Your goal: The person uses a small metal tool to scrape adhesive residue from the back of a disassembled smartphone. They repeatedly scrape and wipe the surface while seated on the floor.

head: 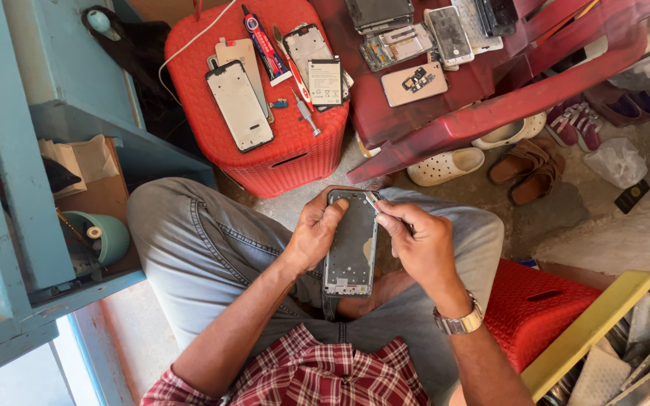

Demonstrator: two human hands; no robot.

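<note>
A dark opened phone frame (351, 244) rests over my lap. My left hand (314, 229) grips its left edge, thumb on the upper corner. My right hand (415, 240), with a metal wristwatch, pinches a thin metal tool (372, 201) whose tip touches the frame's upper right edge. I sit in grey jeans and a red checked shirt.
A red plastic stool (295, 154) ahead carries phone panels, a battery (325, 81), a glue tube (265, 37) and a screwdriver. A dark red chair (475, 113) holds more phone parts. Sandals lie on the floor at right. A yellow crate (603, 331) of parts sits lower right, blue shelving on the left.
</note>
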